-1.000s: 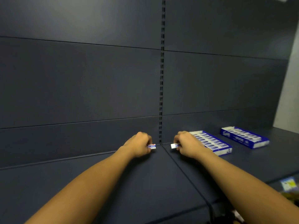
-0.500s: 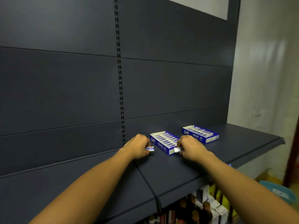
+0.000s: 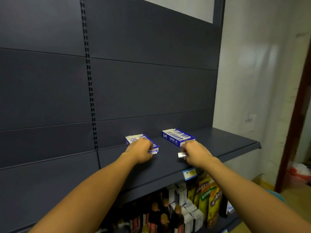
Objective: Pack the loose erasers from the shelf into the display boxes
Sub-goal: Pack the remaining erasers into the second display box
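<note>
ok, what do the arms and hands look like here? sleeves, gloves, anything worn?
Both forearms are bare as far as the frame shows: no sleeves in view. The left hand and right hand wear no gloves, and no watch, band or ring is visible on either. No markings or tattoos show. Anything above the elbows is out of frame.

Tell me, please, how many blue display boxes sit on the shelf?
2: the left display box, partly hidden behind the left hand, and the right display box beyond the right hand.

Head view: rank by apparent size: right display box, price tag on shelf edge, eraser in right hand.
1. right display box
2. price tag
3. eraser, partly hidden by the right hand

The tag sits nearer the camera, so its rank is unsure.
</note>
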Motion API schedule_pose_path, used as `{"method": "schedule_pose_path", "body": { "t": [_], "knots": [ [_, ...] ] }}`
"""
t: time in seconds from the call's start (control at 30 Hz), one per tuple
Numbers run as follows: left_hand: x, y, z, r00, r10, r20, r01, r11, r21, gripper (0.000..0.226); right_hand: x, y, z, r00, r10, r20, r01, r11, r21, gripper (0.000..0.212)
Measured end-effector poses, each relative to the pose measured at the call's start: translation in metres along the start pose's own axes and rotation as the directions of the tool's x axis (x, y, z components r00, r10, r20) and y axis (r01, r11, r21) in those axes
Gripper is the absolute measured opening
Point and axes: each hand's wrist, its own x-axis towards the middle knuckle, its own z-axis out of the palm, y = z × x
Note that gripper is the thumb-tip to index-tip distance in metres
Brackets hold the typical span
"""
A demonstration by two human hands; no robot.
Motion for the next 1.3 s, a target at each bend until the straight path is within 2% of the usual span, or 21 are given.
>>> {"method": "schedule_pose_path", "body": {
  "t": [0.1,0.47,0.73,0.9,1.17,1.3],
  "knots": [
    [0.008,0.024,0.003,1.0,0.003,-0.026,-0.003,1.0,0.003,0.019,-0.007,0.025,-0.002,1.0,0.001,0.006,-0.001,1.0,0.009,0.009],
    [0.062,0.059,0.011,0.999,-0.001,-0.045,0.002,1.0,0.018,0.018,0.007,0.089,0.004,1.0,0.022,0.001,-0.022,0.998,0.058,0.016],
    [0.118,0.049,0.029,0.999,-0.05,-0.02,0.049,0.998,-0.046,0.021,0.058,0.127,0.017,1.0,0.02,0.017,-0.022,0.996,0.083,0.028],
    [0.16,0.045,0.039,0.997,-0.079,0.003,0.078,0.991,-0.111,0.022,0.102,0.148,0.025,1.0,0.001,0.026,-0.004,0.996,0.094,0.026],
    [0.217,0.049,0.055,0.999,-0.03,0.017,0.032,0.989,-0.144,0.026,0.162,0.168,0.035,0.997,-0.063,0.038,0.056,0.986,0.16,0.023],
    [0.235,0.054,0.059,0.996,-0.016,0.092,0.03,0.988,-0.151,0.026,0.18,0.181,0.044,0.995,-0.074,0.064,0.06,0.978,0.2,0.024]
  ]
}}
